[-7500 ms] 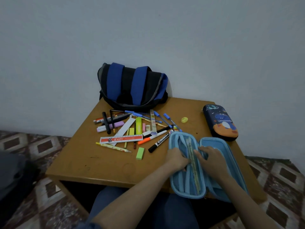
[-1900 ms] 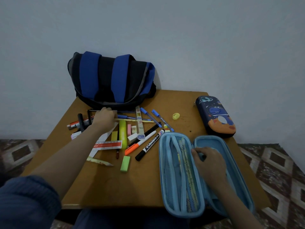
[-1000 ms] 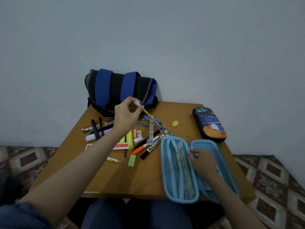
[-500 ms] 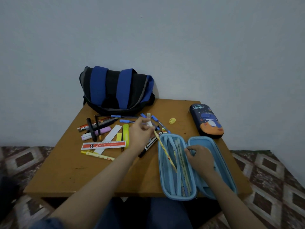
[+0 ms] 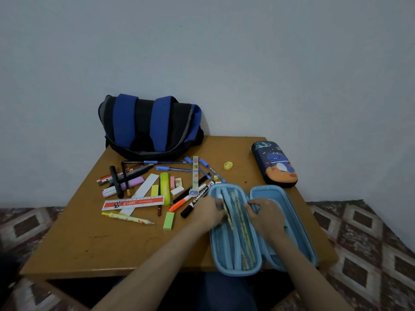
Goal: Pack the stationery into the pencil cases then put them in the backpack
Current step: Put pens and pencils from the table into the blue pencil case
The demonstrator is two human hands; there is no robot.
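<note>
Your left hand point(image 5: 210, 213) pinches a yellow pencil point(image 5: 229, 221) into the open light-blue pencil case point(image 5: 280, 195), which your right hand point(image 5: 266, 213) grips. Next you likely release it.

Wooden table point(image 5: 89, 243), centre frame: backpack point(image 5: 148, 126) upper left, loose stationery point(image 5: 164, 187) mid-left, open blue pencil case point(image 5: 278, 195) lower right, dark pencil case point(image 5: 275, 164) upper right.
</note>
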